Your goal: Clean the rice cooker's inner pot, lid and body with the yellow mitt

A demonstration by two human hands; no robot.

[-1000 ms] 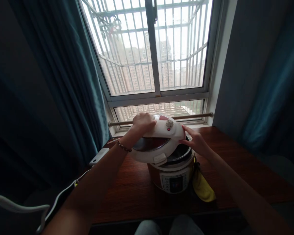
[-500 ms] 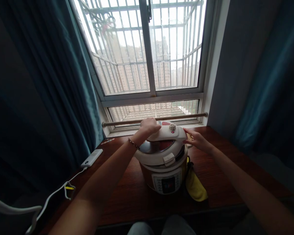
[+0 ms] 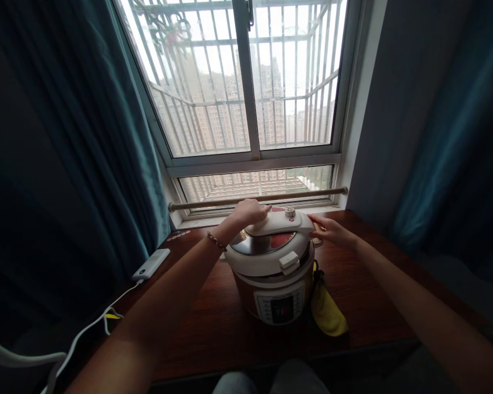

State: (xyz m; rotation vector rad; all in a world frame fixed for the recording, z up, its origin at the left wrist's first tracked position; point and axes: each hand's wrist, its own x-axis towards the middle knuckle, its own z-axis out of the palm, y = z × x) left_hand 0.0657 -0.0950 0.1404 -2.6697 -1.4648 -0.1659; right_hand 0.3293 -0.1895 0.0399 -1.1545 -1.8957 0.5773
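Note:
An electric pressure cooker point(image 3: 246, 295) with a brown body and a front control panel stands on the dark wooden table. Its cream lid point(image 3: 252, 265) sits slightly tilted, with a dark gap under the rim at the front right. My left hand point(image 3: 250, 212) is closed over the left part of the lid's raised handle point(image 3: 277, 223). Against the handle's right end, my right hand point(image 3: 332, 232) has its fingers closed around the edge, partly hidden. A round pressure valve point(image 3: 290, 212) shows on top between both hands. A white tab point(image 3: 289, 262) juts from the lid's front.
A yellow cloth-like item point(image 3: 329, 312) lies against the cooker's right side. On the table's left are a white power bank point(image 3: 151, 264) and its white cable point(image 3: 92, 326). Behind the cooker runs a horizontal rail point(image 3: 213, 203) before the barred window. Blue curtains point(image 3: 119, 137) hang beside it.
The lid has turned slightly, its front tab shifting right relative to the control panel. My left hand and wrist have moved a little left; my right hand stays at the handle's end.

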